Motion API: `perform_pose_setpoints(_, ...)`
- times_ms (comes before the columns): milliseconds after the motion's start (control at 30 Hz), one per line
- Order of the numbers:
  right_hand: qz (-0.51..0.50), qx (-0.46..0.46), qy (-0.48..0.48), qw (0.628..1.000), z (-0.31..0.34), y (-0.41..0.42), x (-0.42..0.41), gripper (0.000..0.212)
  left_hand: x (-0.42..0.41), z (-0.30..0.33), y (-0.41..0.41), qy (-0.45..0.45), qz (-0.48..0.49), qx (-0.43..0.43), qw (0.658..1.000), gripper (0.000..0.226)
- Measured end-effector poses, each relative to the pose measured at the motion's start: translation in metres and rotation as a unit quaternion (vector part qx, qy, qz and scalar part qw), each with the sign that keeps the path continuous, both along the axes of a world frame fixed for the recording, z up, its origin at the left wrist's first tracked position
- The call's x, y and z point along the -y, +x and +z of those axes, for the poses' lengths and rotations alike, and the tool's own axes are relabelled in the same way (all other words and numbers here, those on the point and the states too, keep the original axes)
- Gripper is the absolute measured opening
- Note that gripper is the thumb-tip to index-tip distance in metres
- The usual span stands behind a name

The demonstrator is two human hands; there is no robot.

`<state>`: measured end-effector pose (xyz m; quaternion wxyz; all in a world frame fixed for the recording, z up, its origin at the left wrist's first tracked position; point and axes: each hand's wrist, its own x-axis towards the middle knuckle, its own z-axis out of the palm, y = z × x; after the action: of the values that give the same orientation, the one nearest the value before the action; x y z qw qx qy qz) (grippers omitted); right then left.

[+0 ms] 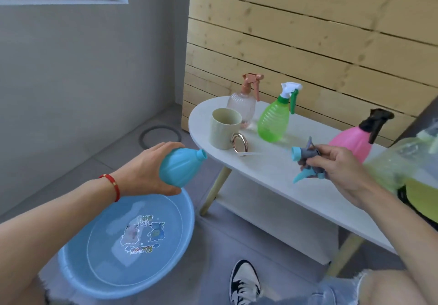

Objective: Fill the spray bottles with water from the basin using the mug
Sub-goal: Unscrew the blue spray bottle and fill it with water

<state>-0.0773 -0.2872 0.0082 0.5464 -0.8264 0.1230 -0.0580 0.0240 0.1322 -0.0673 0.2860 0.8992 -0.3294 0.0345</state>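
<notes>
Head view shows, at lower left, the blue basin (78,266) of water on the floor, and above its far rim the left hand (144,169) wraps its fingers around the base of the uncapped blue bottle (180,167), tilted with its open neck pointing right. On the white table (272,169) stand the cream mug (225,128), a clear pink spray bottle (243,105) just behind it, and a green spray bottle (275,119). Further right, the right hand (339,169) pinches the removed grey-and-blue spray head (308,160) over the table, with a pink spray bottle (353,144) behind it.
</notes>
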Motion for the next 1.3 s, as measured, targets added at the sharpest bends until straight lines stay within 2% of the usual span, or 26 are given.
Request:
perform_pose_setpoints(167, -0.052, -0.09, -0.029, 0.994, -0.024, -0.002, 0.023, 0.018, 0.018, 0.0, -0.001, -0.008, -0.01, -0.007, 1.0, 0.094)
perform_pose_setpoints(233, -0.055, -0.108, -0.091, 0.989, -0.032, 0.008, 0.024, 0.014, 0.022, 0.0, -0.002, -0.009, -0.009, -0.012, 1.0, 0.094)
perform_pose_setpoints(267, -0.056, -0.109, -0.151, 0.981, -0.034, 0.014, 0.024, 0.012, 0.024, 0.001, -0.001, -0.01, -0.009, -0.011, 1.0, 0.094)
perform_pose_setpoints(333, -0.046, -0.115, -0.309, 0.943, -0.035, 0.023, 0.021, 0.014, 0.026, 0.001, -0.001, -0.012, -0.004, -0.01, 1.0, 0.094)
perform_pose_setpoints(400, -0.036, -0.131, -0.441, 0.887, -0.033, 0.028, 0.014, 0.02, 0.026, 0.001, -0.001, -0.012, 0.0, -0.013, 1.0, 0.093)
perform_pose_setpoints(500, -0.04, -0.136, -0.539, 0.83, -0.028, 0.031, -0.003, 0.023, 0.022, 0.001, 0.0, -0.018, 0.015, -0.02, 1.0, 0.09)
perform_pose_setpoints(567, -0.039, -0.078, -0.574, 0.814, -0.026, 0.034, -0.021, 0.019, 0.018, 0.001, -0.001, -0.02, 0.026, -0.026, 0.999, 0.089)
perform_pose_setpoints(600, -0.025, -0.039, -0.574, 0.817, -0.024, 0.036, -0.033, 0.026, 0.016, 0.001, -0.001, -0.02, 0.03, -0.027, 0.999, 0.089)
perform_pose_setpoints(700, 0.023, 0.039, -0.487, 0.872, -0.014, 0.049, -0.082, 0.041, 0.009, 0.001, -0.002, -0.021, 0.048, -0.036, 0.998, 0.091)
perform_pose_setpoints(767, 0.029, 0.017, -0.432, 0.901, -0.007, 0.066, -0.112, 0.041, 0.002, 0.002, -0.003, -0.021, 0.058, -0.046, 0.997, 0.092)
perform_pose_setpoints(833, 0.019, -0.029, -0.377, 0.925, -0.008, 0.085, -0.125, 0.026, -0.004, 0.002, -0.004, -0.021, 0.066, -0.053, 0.996, 0.093)
perform_pose_setpoints(933, 0.012, -0.061, -0.364, 0.929, -0.01, 0.104, -0.132, 0.024, -0.02, 0.001, -0.005, -0.027, 0.086, -0.063, 0.994, 0.093)
perform_pose_setpoints(1000, 0.013, -0.048, -0.36, 0.931, -0.006, 0.105, -0.139, 0.029, -0.034, 0.0, -0.006, -0.029, 0.107, -0.076, 0.991, 0.094)
perform_pose_setpoints(1167, 0.111, -0.041, -0.195, 0.974, 0.003, 0.097, -0.171, 0.026, -0.073, -0.007, -0.005, -0.03, 0.173, -0.13, 0.976, 0.088)
perform_pose_setpoints(1300, 0.178, -0.114, -0.121, 0.97, -0.012, 0.102, -0.218, 0.034, -0.117, -0.024, -0.009, 0.018, 0.241, -0.2, 0.949, 0.087)
